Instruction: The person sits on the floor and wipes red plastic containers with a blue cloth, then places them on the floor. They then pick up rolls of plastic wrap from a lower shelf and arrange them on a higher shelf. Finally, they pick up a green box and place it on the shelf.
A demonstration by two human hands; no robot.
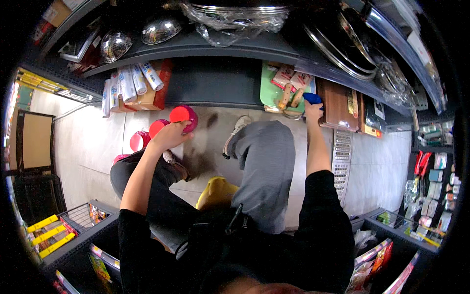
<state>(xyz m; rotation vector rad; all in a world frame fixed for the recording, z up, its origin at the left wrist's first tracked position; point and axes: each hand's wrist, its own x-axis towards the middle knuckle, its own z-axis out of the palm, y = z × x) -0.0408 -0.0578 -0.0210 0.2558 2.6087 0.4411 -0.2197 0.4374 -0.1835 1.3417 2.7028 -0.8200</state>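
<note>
Shop aisle floor, low shelf ahead; our left hand [169, 136] is wrapped round a pink cup [184, 117]; right hand [313, 110] is closed on a blue-handled thing [312, 98].

Four round pink plastic containers [183, 117] sit at ten o'clock, with four white rolled packs [128, 84] above them. Two shiny domed metal lids [160, 30] lie at eleven o'clock. Three yellow flat packs [48, 234] lie at eight o'clock.

Blue thing [312, 98] half hidden by right hand [313, 110]
</note>
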